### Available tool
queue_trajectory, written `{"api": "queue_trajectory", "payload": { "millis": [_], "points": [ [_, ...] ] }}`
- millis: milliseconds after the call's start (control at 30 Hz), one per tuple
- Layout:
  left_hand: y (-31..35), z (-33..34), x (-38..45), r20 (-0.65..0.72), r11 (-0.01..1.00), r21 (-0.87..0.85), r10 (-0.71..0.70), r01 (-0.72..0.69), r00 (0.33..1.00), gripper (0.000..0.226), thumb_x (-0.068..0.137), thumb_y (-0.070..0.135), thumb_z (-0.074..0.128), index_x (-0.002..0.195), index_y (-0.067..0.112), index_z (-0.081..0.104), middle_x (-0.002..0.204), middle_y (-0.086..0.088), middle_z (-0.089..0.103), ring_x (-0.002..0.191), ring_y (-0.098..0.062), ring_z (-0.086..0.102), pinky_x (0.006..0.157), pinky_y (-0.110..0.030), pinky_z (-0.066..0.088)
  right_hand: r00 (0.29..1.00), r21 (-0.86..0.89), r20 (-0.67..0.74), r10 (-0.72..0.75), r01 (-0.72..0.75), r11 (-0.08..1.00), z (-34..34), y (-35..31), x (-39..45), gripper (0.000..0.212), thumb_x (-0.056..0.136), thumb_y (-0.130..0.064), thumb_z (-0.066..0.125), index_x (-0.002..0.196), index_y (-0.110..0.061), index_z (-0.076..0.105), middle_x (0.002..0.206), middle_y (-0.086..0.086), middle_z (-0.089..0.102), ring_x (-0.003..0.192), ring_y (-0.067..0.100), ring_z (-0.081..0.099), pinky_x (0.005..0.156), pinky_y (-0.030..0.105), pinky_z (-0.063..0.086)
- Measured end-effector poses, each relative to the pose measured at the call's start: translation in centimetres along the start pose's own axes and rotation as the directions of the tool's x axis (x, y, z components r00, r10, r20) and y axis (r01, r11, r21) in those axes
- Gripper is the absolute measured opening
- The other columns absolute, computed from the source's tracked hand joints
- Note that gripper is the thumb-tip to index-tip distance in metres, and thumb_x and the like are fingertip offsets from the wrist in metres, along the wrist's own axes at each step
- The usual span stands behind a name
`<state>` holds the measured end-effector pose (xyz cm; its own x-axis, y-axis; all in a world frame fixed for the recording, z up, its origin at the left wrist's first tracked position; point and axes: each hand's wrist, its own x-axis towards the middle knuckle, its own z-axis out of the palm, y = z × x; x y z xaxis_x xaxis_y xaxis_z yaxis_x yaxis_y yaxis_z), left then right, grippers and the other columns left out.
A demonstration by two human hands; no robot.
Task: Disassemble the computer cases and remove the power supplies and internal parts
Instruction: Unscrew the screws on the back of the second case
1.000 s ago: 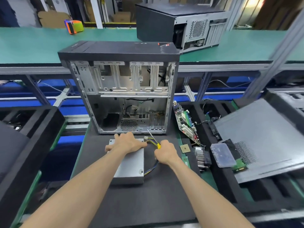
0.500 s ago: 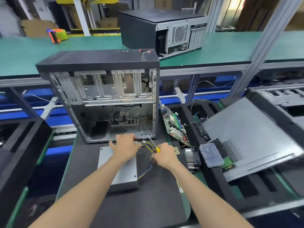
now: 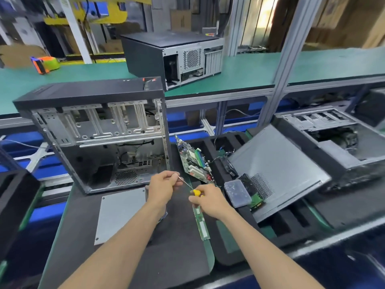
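Note:
An open, gutted black computer case (image 3: 98, 132) stands upright on the dark mat (image 3: 177, 236) in front of me. The grey power supply (image 3: 120, 213) lies flat on the mat before it. My right hand (image 3: 210, 200) grips the yellow handle of a small screwdriver (image 3: 196, 192). Its thin metal shaft runs up and left to my left hand (image 3: 163, 185), whose fingers pinch the shaft's tip. Both hands hover just right of the power supply, above the mat.
A motherboard (image 3: 193, 161) leans in a black foam tray (image 3: 287, 224) to the right, with a grey side panel (image 3: 277, 165), a clear plastic box (image 3: 237, 192) and a hard drive. A memory stick (image 3: 201, 221) lies by the mat's edge. Another case (image 3: 173, 57) sits on the green conveyor.
My left hand has lifted off the power supply and now pinches the screwdriver shaft. The camera view has swung to the right and up.

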<state>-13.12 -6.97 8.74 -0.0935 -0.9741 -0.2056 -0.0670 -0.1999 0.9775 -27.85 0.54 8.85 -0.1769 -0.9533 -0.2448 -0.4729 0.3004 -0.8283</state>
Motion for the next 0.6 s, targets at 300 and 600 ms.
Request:
{"api": "queue_trajectory", "payload": {
  "millis": [300, 600],
  "points": [
    [0.6, 4.4, -0.9, -0.018, 0.998, -0.036, -0.057, 0.056, 0.998, 0.020, 0.102, 0.015, 0.055, 0.091, 0.010, 0.070, 0.076, -0.004, 0.076, 0.071, -0.012, 0.072, 0.066, -0.028, 0.051, 0.973, 0.129, -0.231, -0.008, 0.039, 0.991, -5.6, 1.3, -2.2, 0.025, 0.072, -0.028, 0.089, 0.086, -0.016, 0.072, 0.076, 0.000, 0.068, 0.057, 0.002, 0.054, 0.054, 0.015, 0.040],
    [1.5, 11.0, -0.2, 0.088, 0.978, -0.172, -0.108, 0.122, 0.990, 0.019, 0.105, 0.013, 0.049, 0.096, 0.003, 0.063, 0.082, -0.012, 0.077, 0.067, -0.018, 0.072, 0.064, -0.029, 0.053, 0.929, 0.501, -0.343, 0.136, 0.059, 0.863, -11.3, 4.0, -0.3, 0.023, 0.069, -0.024, 0.093, 0.077, -0.010, 0.076, 0.065, 0.011, 0.070, 0.052, 0.018, 0.059, 0.053, 0.025, 0.048]
  ]
}}
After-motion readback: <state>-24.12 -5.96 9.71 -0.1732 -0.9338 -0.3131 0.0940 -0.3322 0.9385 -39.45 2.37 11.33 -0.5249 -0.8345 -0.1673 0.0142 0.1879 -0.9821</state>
